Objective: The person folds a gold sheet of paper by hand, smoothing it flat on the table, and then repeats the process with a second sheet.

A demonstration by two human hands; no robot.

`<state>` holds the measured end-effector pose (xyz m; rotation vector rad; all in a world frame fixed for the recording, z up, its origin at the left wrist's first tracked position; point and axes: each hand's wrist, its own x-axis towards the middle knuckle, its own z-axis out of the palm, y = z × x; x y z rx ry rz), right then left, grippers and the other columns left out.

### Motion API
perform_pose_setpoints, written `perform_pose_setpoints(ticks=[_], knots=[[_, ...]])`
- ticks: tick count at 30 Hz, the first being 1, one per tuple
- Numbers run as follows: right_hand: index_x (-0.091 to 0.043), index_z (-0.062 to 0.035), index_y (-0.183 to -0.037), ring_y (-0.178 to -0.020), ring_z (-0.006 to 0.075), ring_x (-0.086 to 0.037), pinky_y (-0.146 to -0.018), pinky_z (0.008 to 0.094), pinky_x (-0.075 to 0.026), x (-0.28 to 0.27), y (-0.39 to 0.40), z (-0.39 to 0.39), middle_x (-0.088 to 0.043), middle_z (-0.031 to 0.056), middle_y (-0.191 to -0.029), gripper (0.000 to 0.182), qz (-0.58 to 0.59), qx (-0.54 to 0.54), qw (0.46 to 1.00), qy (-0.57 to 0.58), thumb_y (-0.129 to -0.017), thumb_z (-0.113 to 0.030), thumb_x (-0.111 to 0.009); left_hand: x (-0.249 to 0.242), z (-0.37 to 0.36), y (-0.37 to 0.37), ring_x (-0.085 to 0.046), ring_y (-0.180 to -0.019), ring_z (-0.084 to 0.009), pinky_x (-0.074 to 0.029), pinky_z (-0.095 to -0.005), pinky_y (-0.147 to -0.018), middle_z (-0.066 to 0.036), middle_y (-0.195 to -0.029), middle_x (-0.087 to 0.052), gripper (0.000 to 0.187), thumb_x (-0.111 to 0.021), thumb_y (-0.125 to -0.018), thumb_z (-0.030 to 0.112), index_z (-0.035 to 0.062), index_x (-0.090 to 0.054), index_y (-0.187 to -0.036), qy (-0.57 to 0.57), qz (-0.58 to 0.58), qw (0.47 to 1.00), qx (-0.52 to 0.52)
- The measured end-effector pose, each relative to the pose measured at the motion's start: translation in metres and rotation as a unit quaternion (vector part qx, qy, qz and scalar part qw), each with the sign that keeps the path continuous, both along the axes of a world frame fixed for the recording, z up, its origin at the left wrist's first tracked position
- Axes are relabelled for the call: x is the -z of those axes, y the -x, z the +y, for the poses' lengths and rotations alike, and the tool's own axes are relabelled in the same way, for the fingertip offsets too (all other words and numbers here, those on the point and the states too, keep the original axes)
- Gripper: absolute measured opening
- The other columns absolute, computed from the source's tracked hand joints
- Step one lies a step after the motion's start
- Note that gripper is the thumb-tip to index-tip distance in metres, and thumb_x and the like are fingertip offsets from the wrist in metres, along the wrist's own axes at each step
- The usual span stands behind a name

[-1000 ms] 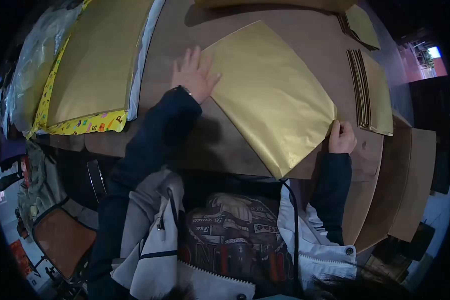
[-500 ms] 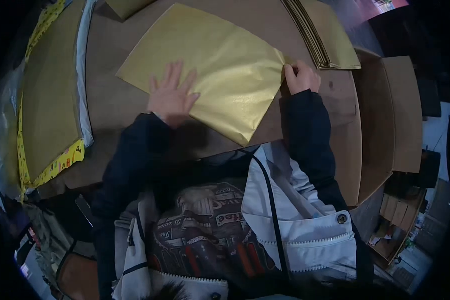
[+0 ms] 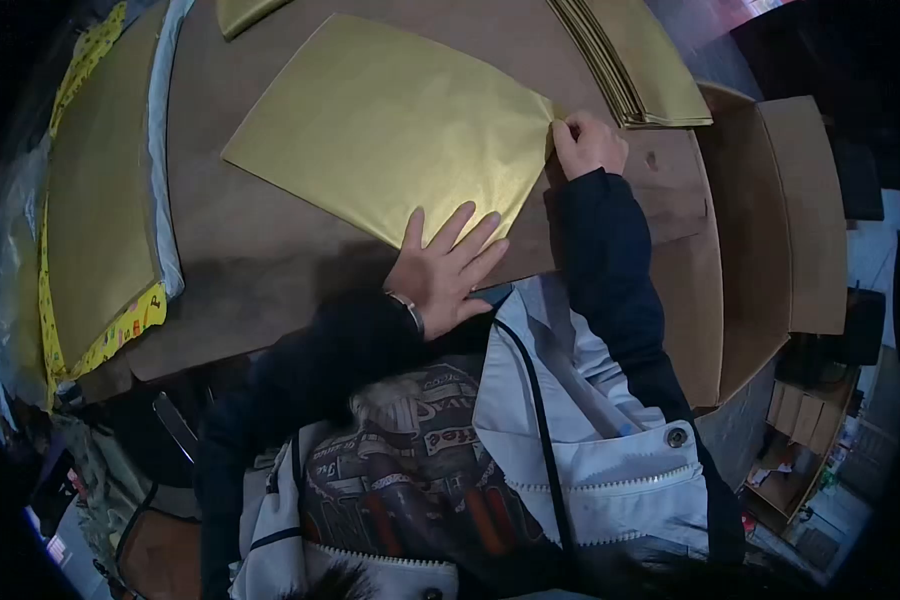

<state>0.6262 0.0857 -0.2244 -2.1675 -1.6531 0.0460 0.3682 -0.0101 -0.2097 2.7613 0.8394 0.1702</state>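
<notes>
A large gold paper sheet [image 3: 370, 120] lies on the brown table [image 3: 240, 270], its right corner puckered. My right hand [image 3: 590, 147] pinches that right corner between thumb and fingers. On the sheet's near edge rests my left hand [image 3: 447, 270], palm down with fingers spread, and a metal bracelet circles the wrist. The fingertips lie on the gold surface, while the near corner is partly hidden beneath the hand.
A stack of folded gold paper [image 3: 640, 65] sits at the upper right, beside an open cardboard box [image 3: 760, 240]. Left of the sheet is a wrapped gold stack [image 3: 100, 190] with yellow printed edging. Another gold piece [image 3: 245, 12] shows at the top.
My left hand has slid right and nearer to me along the sheet, toward its near corner. The sheet looks smoother there. My right hand still holds the right corner.
</notes>
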Motion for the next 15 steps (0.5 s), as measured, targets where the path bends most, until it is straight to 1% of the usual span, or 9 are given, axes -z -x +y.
perform_pose_setpoints(ticks=[1,2,4,5,6,8,12,14,15], knots=[[-0.068,-0.0125,-0.083,-0.085,0.0314,-0.063,-0.076,0.0462,-0.042,-0.001,0.001,0.0,-0.068,0.0105,-0.082,0.025,0.004,0.003,1.0,0.012,-0.08,-0.036,-0.058,0.002,-0.003,-0.001,-0.026,-0.138,-0.0293,-0.024,-0.066,-0.1,-0.007,-0.148,-0.034,0.071,-0.065,-0.078,0.044,0.0142,-0.043,-0.138,-0.015,0.006,1.0,0.0],[-0.069,-0.0132,-0.083,-0.085,0.0308,-0.063,-0.075,0.0457,-0.042,0.001,0.0,0.0,-0.068,0.0104,-0.083,0.025,0.007,0.003,1.0,-0.001,-0.079,-0.035,-0.059,0.003,-0.006,-0.001,-0.026,-0.138,-0.0293,-0.024,-0.066,-0.1,-0.007,-0.148,-0.034,0.071,-0.065,-0.078,0.044,0.0142,-0.043,-0.138,-0.017,0.003,1.0,0.002],[-0.07,-0.0133,-0.083,-0.085,0.031,-0.063,-0.076,0.0454,-0.042,0.003,0.0,0.001,-0.068,0.0103,-0.082,0.025,0.005,0.008,1.0,-0.005,-0.079,-0.036,-0.059,0.003,-0.01,0.0,-0.026,-0.138,-0.0292,-0.025,-0.0666,-0.1,-0.006,-0.149,-0.032,0.07,-0.066,-0.078,0.039,0.014,-0.042,-0.138,-0.033,0.039,0.999,0.002],[-0.07,-0.0135,-0.082,-0.085,0.0311,-0.063,-0.076,0.0452,-0.043,0.002,0.0,0.002,-0.068,0.0102,-0.082,0.025,0.006,0.012,1.0,-0.008,-0.078,-0.036,-0.059,0.005,-0.011,0.0,-0.02,-0.141,-0.0301,-0.023,-0.07,-0.1,-0.008,-0.151,-0.027,0.072,-0.067,-0.079,0.032,0.013,-0.037,-0.141,0.008,0.038,0.999,0.001],[-0.07,-0.0135,-0.082,-0.085,0.0311,-0.063,-0.076,0.0452,-0.043,0.002,0.0,0.003,-0.068,0.0102,-0.082,0.025,0.004,0.012,1.0,-0.01,-0.078,-0.036,-0.059,0.005,-0.013,0.001,-0.02,-0.141,-0.0301,-0.023,-0.07,-0.1,-0.008,-0.151,-0.027,0.072,-0.067,-0.079,0.032,0.013,-0.037,-0.141,0.006,0.036,0.999,0.002],[-0.069,-0.0106,-0.082,-0.084,0.0311,-0.063,-0.073,0.0433,-0.046,0.0,-0.002,0.003,-0.068,0.0109,-0.083,0.03,-0.033,0.02,0.999,-0.017,-0.079,-0.039,-0.06,0.004,-0.014,0.001,-0.02,-0.141,-0.0303,-0.022,-0.0703,-0.101,-0.008,-0.153,-0.024,0.073,-0.067,-0.08,0.032,0.0113,-0.035,-0.142,0.008,0.044,0.999,-0.005],[-0.068,-0.0101,-0.084,-0.081,0.0304,-0.063,-0.072,0.0419,-0.046,-0.006,-0.005,-0.003,-0.068,0.0088,-0.08,0.029,-0.027,0.048,0.998,-0.008,-0.078,-0.038,-0.063,0.003,-0.016,0.002,-0.02,-0.141,-0.0307,-0.022,-0.0705,-0.1,-0.008,-0.153,-0.022,0.074,-0.067,-0.079,0.03,0.01,-0.034,-0.142,0.006,0.027,1.0,-0.002],[-0.067,-0.0107,-0.086,-0.085,0.0301,-0.061,-0.072,0.0451,-0.045,-0.005,-0.007,-0.011,-0.066,0.0093,-0.083,0.024,-0.006,0.007,0.997,-0.078,-0.078,-0.033,-0.066,-0.002,-0.016,0.001,-0.025,-0.139,-0.0276,-0.027,-0.0671,-0.099,-0.006,-0.15,-0.029,0.073,-0.07,-0.075,0.03,0.0108,-0.041,-0.138,-0.015,0.023,1.0,-0.014],[-0.065,-0.0087,-0.088,-0.088,0.0313,-0.059,-0.074,0.0442,-0.045,-0.006,-0.004,-0.016,-0.064,0.0106,-0.087,0.022,-0.033,-0.059,0.989,-0.13,-0.079,-0.029,-0.066,0.001,-0.014,0.001,-0.026,-0.138,-0.0275,-0.028,-0.0668,-0.099,-0.006,-0.149,-0.031,0.072,-0.07,-0.075,0.028,0.01,-0.041,-0.138,-0.008,-0.001,1.0,-0.013]])
